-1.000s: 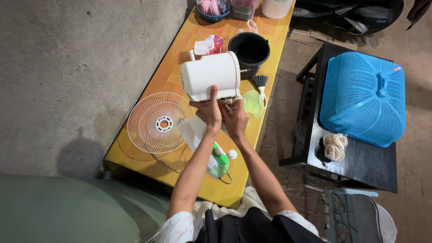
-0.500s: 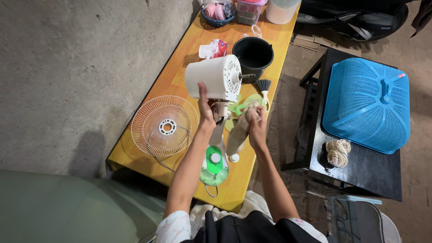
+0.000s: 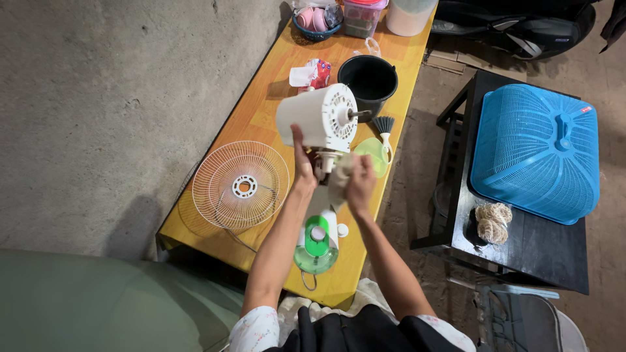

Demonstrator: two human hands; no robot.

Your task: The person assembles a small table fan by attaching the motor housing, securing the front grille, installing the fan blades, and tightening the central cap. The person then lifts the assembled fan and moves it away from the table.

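Two hands work on one fan, which stands on the yellow table (image 3: pixel 257 124) in front of the person. Left hand (image 3: pixel 304 171) is closed around the underside of the white motor (image 3: pixel 317 117), thumb up its side, propping it tilted. Right hand (image 3: pixel 360 186) is closed on a beige cloth (image 3: pixel 339 176), pressed against the neck just below the motor.

Step in hand, as judged: wiping the neck joint. To do it well — keep the left grip firm so the motor does not swing on its hinge, work the cloth into the crevice with short strokes, and keep the bare shaft (image 3: pixel 360 113) pointed away from the wrist. The green base (image 3: pixel 316 248) sits flat on the table; pressing down through it should stop tipping.

Counts:
- fan body: 1 (motor, neck, base joined)
- wire grille (image 3: pixel 240 185): 1, flat on the table, left of the hands
- black bucket (image 3: pixel 369 77): 1, just beyond the motor
- small brush (image 3: pixel 383 127): 1, lying on the green blade
- green blade (image 3: pixel 373 152): 1, partly hidden by the right hand
- small white cap (image 3: pixel 342 230): 1, beside the base
- blue mesh cover (image 3: pixel 536 151): 1, on the dark side table (image 3: pixel 541 251)
- fibre scourers (image 3: pixel 493 221): 2 — stacked, count uncertain
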